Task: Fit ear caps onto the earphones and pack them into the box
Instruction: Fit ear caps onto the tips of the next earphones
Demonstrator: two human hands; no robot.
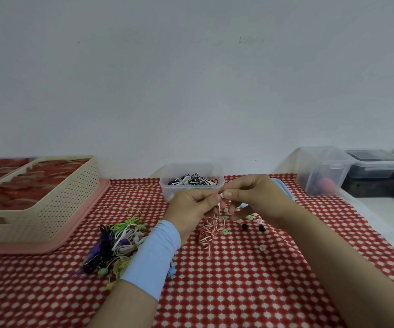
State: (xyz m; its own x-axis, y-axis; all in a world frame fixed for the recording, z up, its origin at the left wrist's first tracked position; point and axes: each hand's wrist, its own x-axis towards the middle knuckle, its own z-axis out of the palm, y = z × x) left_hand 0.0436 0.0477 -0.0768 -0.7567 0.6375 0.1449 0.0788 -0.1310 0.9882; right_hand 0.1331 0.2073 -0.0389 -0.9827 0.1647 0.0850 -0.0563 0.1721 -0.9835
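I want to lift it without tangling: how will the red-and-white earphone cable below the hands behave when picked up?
Probably floppy: the cable hangs from the left hand and right hand in loose loops onto the cloth. Likely light: a pinch holds it. Its loops may snag the green ear cap beside them.

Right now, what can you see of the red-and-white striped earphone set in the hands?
The red-and-white striped earphone set has a thin candy-striped cord, plastic-looking, bunched in a loose tangle on the red-and-white patterned tablecloth, one strand trailing toward the camera. Another strand rises to a small white bud end, pinched between the left hand and the right hand. Whether an ear cap is on it is too small to tell. A loose green ear cap lies beside the tangle.
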